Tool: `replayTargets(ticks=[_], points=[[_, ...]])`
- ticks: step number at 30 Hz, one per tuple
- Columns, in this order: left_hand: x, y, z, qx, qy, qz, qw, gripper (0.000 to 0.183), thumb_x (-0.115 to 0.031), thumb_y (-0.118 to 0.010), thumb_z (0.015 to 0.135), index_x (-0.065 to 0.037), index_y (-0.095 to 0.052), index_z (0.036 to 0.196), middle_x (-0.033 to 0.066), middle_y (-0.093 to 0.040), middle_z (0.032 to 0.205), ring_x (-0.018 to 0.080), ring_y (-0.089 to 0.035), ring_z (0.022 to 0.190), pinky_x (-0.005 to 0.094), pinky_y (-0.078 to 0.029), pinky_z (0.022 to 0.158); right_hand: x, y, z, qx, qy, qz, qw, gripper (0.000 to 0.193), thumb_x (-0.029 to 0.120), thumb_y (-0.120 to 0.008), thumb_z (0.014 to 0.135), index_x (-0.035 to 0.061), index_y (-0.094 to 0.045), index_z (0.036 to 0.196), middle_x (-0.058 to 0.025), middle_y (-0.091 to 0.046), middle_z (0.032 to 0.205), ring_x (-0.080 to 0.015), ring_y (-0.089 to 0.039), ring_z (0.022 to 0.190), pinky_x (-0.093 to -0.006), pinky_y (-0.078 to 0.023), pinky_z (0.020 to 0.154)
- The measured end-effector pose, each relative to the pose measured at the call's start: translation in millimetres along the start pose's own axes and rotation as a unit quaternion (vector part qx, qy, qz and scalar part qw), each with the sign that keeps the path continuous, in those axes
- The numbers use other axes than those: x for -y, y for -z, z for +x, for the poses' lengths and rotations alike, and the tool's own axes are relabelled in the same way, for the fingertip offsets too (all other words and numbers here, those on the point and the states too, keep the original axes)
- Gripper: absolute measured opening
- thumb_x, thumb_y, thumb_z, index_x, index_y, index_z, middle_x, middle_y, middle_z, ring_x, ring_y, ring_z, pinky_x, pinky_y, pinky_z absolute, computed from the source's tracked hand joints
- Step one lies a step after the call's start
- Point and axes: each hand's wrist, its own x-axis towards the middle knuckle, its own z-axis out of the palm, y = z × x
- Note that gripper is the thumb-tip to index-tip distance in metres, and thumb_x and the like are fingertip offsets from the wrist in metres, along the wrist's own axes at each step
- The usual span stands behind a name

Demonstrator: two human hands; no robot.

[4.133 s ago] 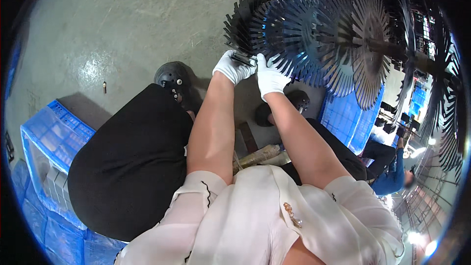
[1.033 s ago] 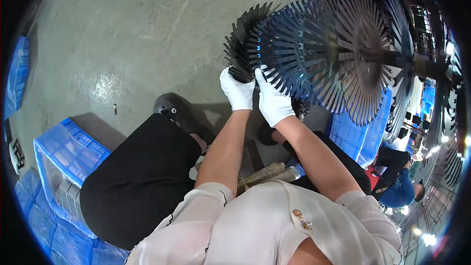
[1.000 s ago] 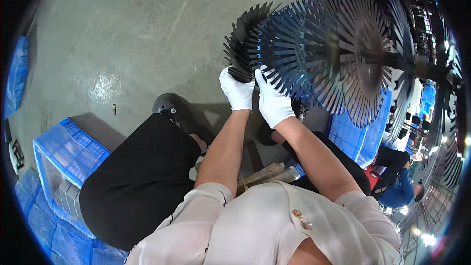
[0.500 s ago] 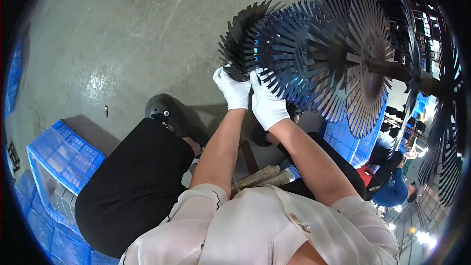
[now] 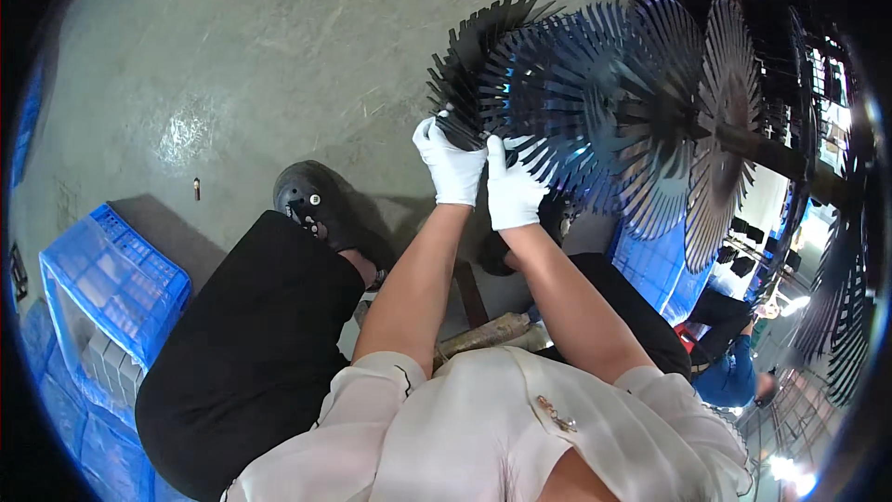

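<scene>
Rack (image 5: 595, 102) of dark, toothed discs hangs on a bar above the concrete floor (image 5: 232, 65), filling the upper right of the view; more discs of the same kind run off along the bar toward the right edge. Below it, on the person's right, stands a blue crate (image 5: 660, 270), partly hidden behind the discs. Another blue crate (image 5: 111, 279) sits on the floor at the far left, well apart from the hands. A black shoe (image 5: 307, 200) shows on the floor beside the left arm, near a small dark bit lying loose.

Both hands wear white gloves and meet at the lower left rim of the nearest disc. The left hand (image 5: 451, 167) has its fingers closed around a dark piece at the disc's edge. The right hand (image 5: 511, 191) is just beside it, touching, fingers curled onto the same rim.
</scene>
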Motion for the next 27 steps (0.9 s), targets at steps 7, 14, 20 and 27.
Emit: replayTargets(ticks=[7,14,20,27], points=[[-1,2,4,0.017,0.015,-0.002,1.000,0.069,-0.018,-0.089,0.057,0.001,-0.055,0.114,0.0196,-0.047,0.122,0.0363,-0.049,0.114,0.0425,-0.044,0.100,7,-17,1,-0.021,-0.078,0.112,0.990,0.079,0.060,-0.059,0.090,-0.0135,-0.058,0.118,-0.0349,-0.059,0.122,-0.0484,-0.054,0.115,-0.0560,-0.041,0.103],[-4,3,4,0.028,0.020,-0.023,0.999,0.069,-0.019,-0.089,0.058,0.003,-0.054,0.114,0.0196,-0.044,0.123,0.0354,-0.049,0.114,0.0415,-0.042,0.100,16,-21,1,0.092,-0.116,0.038,0.988,0.090,0.065,-0.057,0.088,-0.0135,-0.050,0.132,-0.0361,-0.047,0.140,-0.0480,-0.043,0.132,-0.0554,-0.031,0.112],[-2,4,3,0.034,0.021,-0.023,0.999,0.068,-0.018,-0.088,0.060,0.003,-0.053,0.115,0.0205,-0.044,0.124,0.0366,-0.047,0.116,0.0425,-0.041,0.101,20,-28,-4,0.026,-0.052,-0.131,0.990,0.094,0.067,-0.057,0.087,-0.0125,-0.046,0.136,-0.0349,-0.047,0.141,-0.0484,-0.040,0.133,-0.0561,-0.028,0.113],[8,16,16,-0.010,-0.063,0.040,0.997,0.068,-0.021,-0.088,0.061,0.001,-0.055,0.117,0.0224,-0.047,0.126,0.0397,-0.048,0.120,0.0454,-0.041,0.103,14,-11,-2,-0.025,0.004,-0.118,0.993,0.074,0.059,-0.055,0.093,-0.0090,-0.058,0.122,-0.0318,-0.061,0.122,-0.0464,-0.060,0.113,-0.0556,-0.045,0.100]])
